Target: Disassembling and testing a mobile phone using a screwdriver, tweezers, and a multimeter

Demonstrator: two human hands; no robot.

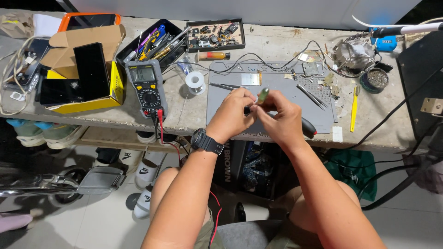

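Both my hands meet over the front of a grey work mat (277,99) on the bench. My left hand (230,115), with a black wristwatch, pinches a small dark part between its fingertips. My right hand (279,117) holds a small greenish tube-like object (263,95) upright at its fingertips, right against the left hand's fingers. What the dark part is stays hidden between the fingers. A black-handled tool (308,127) lies on the mat just right of my right hand.
A grey multimeter (146,87) with red and black leads lies left of the mat. Also here: a solder spool (195,82), tweezers (314,96), a yellow tool (354,110), a heatsink (353,51), a parts tray (216,34), a tool tray (152,44), a cardboard box with phones (85,69). Cables hang at the right.
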